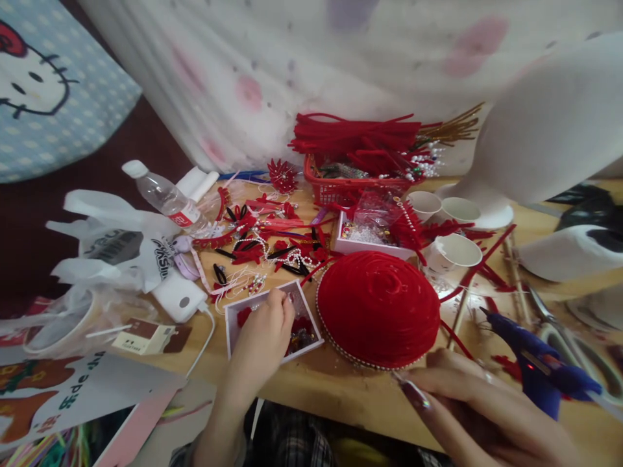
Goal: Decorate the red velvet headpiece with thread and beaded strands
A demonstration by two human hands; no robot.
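A red domed piece [379, 305], wound with fuzzy strips and edged with a string of small pearly beads, sits on the table in front of me. My left hand [263, 334] is over a small white box [316, 337] of beads and red bits, its fingers pinched together; whatever lies between them is hidden. At the dome's lower right edge is my right hand [479, 405], thumb and finger closed on a small pale tip that I cannot make out. A blue glue gun [540, 363] with a red light lies beyond that hand.
Behind the dome stand a red basket [335, 191] of red stems, a second white box [348, 245] of beads and paper cups [452, 253]. Scissors [559, 331] lie right. A plastic bottle [163, 198], plastic bag [111, 240] and white corded device [180, 297] are left.
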